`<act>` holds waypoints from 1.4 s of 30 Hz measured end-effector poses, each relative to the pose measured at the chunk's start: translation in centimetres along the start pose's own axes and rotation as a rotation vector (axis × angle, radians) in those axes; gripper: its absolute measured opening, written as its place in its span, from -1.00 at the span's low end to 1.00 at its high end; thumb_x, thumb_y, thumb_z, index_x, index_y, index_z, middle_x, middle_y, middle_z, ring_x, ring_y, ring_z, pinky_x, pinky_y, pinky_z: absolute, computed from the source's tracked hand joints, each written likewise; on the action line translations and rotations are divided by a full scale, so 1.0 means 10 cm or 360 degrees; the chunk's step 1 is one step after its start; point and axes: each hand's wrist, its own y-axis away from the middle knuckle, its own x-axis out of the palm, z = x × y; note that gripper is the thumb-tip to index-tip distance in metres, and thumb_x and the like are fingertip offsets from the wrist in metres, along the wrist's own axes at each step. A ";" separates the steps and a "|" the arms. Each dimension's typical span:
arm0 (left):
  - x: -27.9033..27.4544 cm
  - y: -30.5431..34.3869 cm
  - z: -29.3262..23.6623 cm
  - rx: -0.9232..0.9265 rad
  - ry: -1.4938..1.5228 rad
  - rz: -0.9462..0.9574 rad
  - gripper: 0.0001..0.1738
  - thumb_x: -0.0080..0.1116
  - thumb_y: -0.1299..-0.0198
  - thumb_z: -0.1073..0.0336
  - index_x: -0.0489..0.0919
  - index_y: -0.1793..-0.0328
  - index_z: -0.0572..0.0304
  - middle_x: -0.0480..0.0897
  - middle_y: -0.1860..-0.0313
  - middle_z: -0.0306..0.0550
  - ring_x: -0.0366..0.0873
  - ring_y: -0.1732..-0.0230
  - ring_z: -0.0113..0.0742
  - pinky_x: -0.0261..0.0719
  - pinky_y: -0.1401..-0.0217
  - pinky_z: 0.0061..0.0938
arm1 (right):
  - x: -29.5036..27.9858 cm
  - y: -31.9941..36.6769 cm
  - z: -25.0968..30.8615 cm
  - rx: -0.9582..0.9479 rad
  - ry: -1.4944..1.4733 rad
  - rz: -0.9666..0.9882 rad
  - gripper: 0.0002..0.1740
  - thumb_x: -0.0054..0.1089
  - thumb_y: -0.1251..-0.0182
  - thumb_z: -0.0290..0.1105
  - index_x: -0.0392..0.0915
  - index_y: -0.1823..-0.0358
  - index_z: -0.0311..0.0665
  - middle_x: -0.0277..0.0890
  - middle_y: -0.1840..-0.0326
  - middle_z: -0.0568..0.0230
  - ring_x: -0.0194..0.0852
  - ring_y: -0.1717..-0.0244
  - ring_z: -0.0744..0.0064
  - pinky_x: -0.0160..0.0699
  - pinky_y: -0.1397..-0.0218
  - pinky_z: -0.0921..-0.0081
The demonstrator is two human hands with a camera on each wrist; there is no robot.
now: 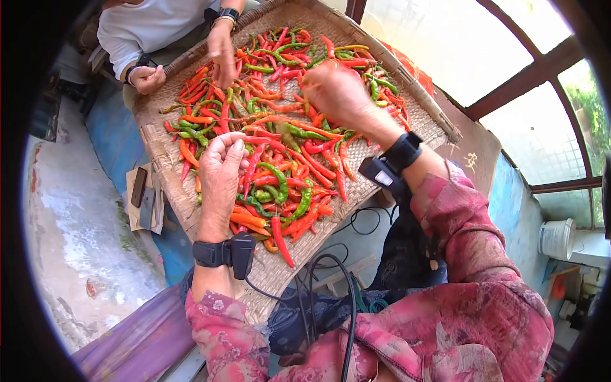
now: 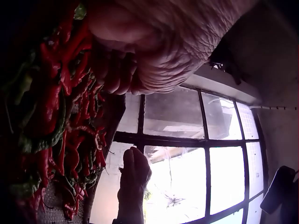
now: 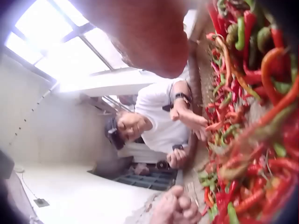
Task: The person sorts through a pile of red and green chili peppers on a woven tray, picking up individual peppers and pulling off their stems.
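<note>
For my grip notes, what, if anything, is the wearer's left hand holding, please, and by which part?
It cannot be told; the left hand hides any hold.

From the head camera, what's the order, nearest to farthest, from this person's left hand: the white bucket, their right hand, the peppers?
1. Peppers: right beside the left hand.
2. Right hand: ahead and rightward, over the pile.
3. White bucket: far off, at the view's right.

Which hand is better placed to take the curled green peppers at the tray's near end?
Likely the left hand: it is nearer those green peppers; the right hand is farther up the tray.
</note>
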 end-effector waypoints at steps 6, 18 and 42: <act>-0.03 -0.01 0.03 0.0058 -0.0138 0.0099 -0.83 0.04 -0.31 0.34 0.56 0.08 0.25 0.57 0.32 -0.28 0.45 0.39 -0.64 0.44 0.37 -0.71 | 0.55 0.22 0.06 -0.0202 0.0255 0.0437 -0.67 0.25 -0.03 -0.28 0.47 0.26 -0.37 0.56 0.37 -0.01 0.59 0.22 -0.02 0.55 0.22 0.10; -0.01 0.01 0.04 -0.0008 -0.0128 0.0124 -0.75 0.06 -0.32 0.24 0.56 0.01 0.25 0.58 0.32 -0.27 0.45 0.41 -0.63 0.47 0.34 -0.71 | -0.07 0.13 0.29 0.0284 -0.1514 0.0759 -0.62 0.04 -0.16 -0.35 0.43 0.00 -0.35 0.45 0.46 0.42 0.38 0.50 0.64 0.39 0.43 0.64; 0.00 0.06 0.09 0.0123 0.0741 -0.0175 -0.82 0.23 -0.20 0.26 0.59 0.18 0.21 0.54 0.48 -0.33 0.43 0.48 -0.62 0.44 0.39 -0.70 | 0.03 0.23 0.48 -0.0135 -0.0908 0.0516 -0.55 -0.08 -0.44 -0.05 0.50 0.28 -0.35 0.53 0.52 0.16 0.54 0.44 0.36 0.52 0.30 0.35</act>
